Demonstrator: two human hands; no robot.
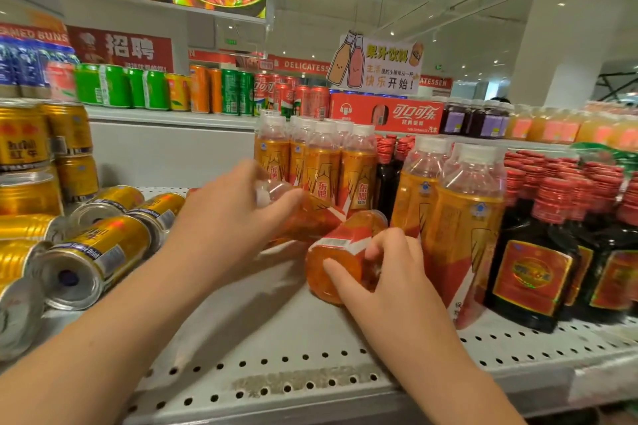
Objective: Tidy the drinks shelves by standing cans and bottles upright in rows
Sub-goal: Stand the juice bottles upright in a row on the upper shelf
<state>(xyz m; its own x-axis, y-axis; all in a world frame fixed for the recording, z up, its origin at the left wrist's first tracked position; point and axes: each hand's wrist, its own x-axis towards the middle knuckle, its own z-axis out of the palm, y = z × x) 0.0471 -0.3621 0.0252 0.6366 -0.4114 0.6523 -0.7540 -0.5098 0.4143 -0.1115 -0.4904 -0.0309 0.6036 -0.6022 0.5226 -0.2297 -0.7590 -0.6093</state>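
Note:
Two orange drink bottles lie on their sides on the perforated grey shelf (276, 373). My left hand (228, 214) grips the farther lying bottle (310, 217) near its white cap. My right hand (390, 269) grips the nearer lying bottle (331, 262) at its base end, thumb on the bottom. Behind them several matching bottles (321, 162) stand upright in rows, and two larger ones (462, 210) stand to the right. Several gold cans (100, 252) lie toppled at the left.
Upright gold cans (24, 141) are stacked at the far left. Dark bottles with red caps (538, 252) stand in rows at the right. The upper shelf holds green, orange and red cans (221, 90), a red cola carton (390, 115) and juice bottles (552, 128).

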